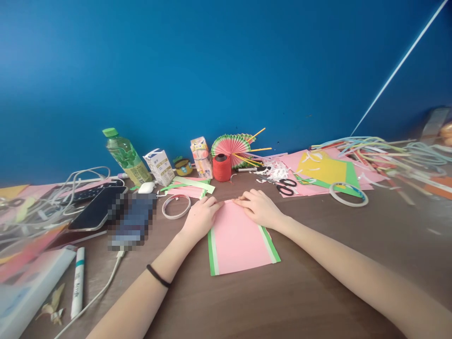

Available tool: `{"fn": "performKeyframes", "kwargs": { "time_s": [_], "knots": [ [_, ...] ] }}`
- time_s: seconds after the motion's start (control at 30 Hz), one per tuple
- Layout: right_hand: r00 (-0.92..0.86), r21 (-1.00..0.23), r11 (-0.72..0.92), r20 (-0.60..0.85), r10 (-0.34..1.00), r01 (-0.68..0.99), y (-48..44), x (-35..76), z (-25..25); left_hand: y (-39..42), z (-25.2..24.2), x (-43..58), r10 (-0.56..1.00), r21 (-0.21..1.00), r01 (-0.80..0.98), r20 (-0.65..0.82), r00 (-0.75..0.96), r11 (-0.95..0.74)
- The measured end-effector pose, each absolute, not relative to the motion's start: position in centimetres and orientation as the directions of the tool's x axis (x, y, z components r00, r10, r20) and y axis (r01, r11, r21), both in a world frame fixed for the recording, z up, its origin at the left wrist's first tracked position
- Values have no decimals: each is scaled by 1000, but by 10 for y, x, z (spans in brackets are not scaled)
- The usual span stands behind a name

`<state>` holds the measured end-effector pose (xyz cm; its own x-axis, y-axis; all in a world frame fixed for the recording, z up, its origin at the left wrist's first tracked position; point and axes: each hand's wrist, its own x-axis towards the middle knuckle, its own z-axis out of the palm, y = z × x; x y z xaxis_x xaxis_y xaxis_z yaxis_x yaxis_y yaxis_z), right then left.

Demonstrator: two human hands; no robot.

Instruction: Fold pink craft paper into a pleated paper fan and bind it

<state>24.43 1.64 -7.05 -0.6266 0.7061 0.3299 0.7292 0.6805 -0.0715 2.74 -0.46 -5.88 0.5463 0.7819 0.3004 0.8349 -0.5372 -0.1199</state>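
Okay so the pink sheet (pixel 243 240) is lying on the brown surface (pixel 226 306), with pale and darker green strips running down both sides. Clock centre = middle of that sheet, 12 toward the blue wall (pixel 226 70).

Left hand (pixel 202 216) is out at 10 o'clock, fingers bunched together and closed on the far left corner, so from that hand the sheet sits at about 4 o'clock. Right hand (pixel 260 207) is up around 1, also clamped on the far edge with thumb and fingers, and from there most of the paper falls at 7 o'clock. The two sets of fingertips are near each other with a short bit of edge between them. Near edge is free, nothing touching it. There's a black band (pixel 157 276) on the left wrist.

Other stuff around: a tape roll (pixel 175 217) just beside the left hand at its 9 o'clock. Back to the sheet's clock, a red thread spool (pixel 222 170) stands between 11 and 12, with a pleated pink-and-green fan (pixel 230 145) behind it. Black-handled scissors (pixel 285 189) lie between 1 and 2, yellow paper (pixel 323 168) at 2, a green-capped bottle (pixel 127 157) leans at 10, and a phone (pixel 136 221) with a pixelated screen is at 9.
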Motion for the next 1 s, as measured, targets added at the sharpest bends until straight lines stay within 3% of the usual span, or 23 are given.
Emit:
{"fn": "performKeyframes", "kwargs": {
  "time_s": [0.3,0.57,0.7,0.87,1.0],
  "knots": [
    [-590,-203,721,452,669,662,18,247,-74,-4,-58,27,777,96,810,367,512,-579],
    [-574,-268,692,404,712,670,17,248,-70,-3,-59,27,721,-17,793,405,562,-609],
    [-515,-370,643,392,763,671,17,249,-67,-3,-61,27,745,-23,821,406,530,-571],
    [-502,-414,645,408,762,642,20,250,-70,-3,-58,27,768,57,819,390,509,-572],
    [-469,-406,668,490,735,624,22,252,-73,-3,-52,27,788,223,783,396,472,-581]
  ]
}}
